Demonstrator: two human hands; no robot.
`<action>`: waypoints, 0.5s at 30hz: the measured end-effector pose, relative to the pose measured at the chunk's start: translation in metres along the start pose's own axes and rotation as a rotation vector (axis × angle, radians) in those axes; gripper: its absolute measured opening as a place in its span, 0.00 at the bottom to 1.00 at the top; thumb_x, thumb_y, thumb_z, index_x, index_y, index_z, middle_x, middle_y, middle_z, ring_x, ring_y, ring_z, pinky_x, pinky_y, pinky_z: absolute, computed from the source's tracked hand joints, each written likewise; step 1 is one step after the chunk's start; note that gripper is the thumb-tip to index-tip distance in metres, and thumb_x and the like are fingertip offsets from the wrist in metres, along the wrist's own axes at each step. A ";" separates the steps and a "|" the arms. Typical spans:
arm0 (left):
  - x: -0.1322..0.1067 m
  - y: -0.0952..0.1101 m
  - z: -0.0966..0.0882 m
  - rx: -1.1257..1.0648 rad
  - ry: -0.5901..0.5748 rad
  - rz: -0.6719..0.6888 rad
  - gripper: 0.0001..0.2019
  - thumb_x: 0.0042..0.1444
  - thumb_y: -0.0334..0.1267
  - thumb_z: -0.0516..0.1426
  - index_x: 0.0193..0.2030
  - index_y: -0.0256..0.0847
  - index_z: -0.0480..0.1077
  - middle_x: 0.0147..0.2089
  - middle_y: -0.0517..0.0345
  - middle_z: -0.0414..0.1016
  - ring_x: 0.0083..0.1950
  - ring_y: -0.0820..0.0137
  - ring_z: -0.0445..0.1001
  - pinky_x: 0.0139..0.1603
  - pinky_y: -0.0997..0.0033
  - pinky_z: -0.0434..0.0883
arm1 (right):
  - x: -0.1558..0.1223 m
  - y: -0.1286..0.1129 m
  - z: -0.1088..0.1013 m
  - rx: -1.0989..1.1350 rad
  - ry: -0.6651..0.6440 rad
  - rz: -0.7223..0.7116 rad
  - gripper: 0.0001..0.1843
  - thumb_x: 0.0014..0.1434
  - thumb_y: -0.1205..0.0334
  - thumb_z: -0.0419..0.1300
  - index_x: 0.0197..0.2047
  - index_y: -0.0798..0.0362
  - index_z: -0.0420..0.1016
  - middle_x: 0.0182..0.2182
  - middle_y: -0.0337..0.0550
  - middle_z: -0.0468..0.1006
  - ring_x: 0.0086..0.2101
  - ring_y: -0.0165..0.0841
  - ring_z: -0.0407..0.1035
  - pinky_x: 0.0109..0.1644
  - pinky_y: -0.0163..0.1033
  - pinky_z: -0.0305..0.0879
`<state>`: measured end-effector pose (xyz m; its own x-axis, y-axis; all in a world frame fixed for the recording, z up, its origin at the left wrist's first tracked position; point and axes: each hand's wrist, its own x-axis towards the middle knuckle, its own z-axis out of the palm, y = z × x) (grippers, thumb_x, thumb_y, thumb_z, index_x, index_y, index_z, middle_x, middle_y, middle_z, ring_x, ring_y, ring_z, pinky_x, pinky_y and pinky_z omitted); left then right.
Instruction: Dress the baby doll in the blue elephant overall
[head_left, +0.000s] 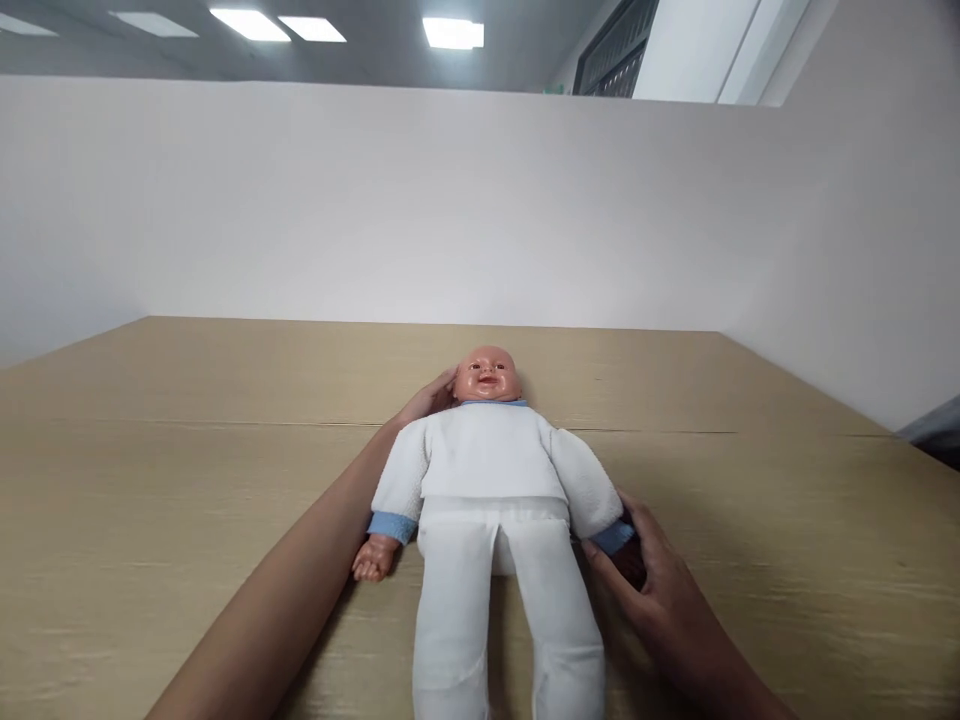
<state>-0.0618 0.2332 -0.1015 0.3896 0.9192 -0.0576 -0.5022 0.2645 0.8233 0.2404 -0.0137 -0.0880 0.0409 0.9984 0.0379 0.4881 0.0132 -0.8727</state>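
A baby doll (pixel 491 455) lies on its back, its bald head toward the far side, in a white top and white trousers with blue collar and cuffs. My left hand (pixel 433 396) cups the side of the doll's head, with its fingertips hidden behind it. Around the doll's sleeve end at the right, my right hand (pixel 656 565) is closed, thumb in front and fingers behind the blue cuff (pixel 613 538). The doll's hand on that side is mostly covered by mine. Its other hand (pixel 375 558) rests beside my left forearm. The feet are out of frame.
Under the doll is a wooden table (pixel 187 480) with a seam running across it. A pale partition wall (pixel 450 210) rises behind the table and continues along the right side. Something dark (pixel 937 430) shows past the table's right edge.
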 end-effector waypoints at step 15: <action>-0.199 -0.010 0.003 0.471 0.440 0.222 0.33 0.58 0.61 0.68 0.64 0.45 0.76 0.71 0.45 0.75 0.73 0.46 0.71 0.73 0.49 0.69 | -0.143 0.018 -0.029 -0.136 0.193 -0.113 0.28 0.70 0.48 0.60 0.69 0.46 0.69 0.68 0.53 0.73 0.69 0.52 0.67 0.78 0.67 0.58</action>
<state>-0.1323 0.0468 -0.0969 -0.0846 0.9964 -0.0011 -0.1060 -0.0079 0.9943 0.2681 -0.1582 -0.0947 0.1386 0.9621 0.2349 0.6108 0.1037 -0.7850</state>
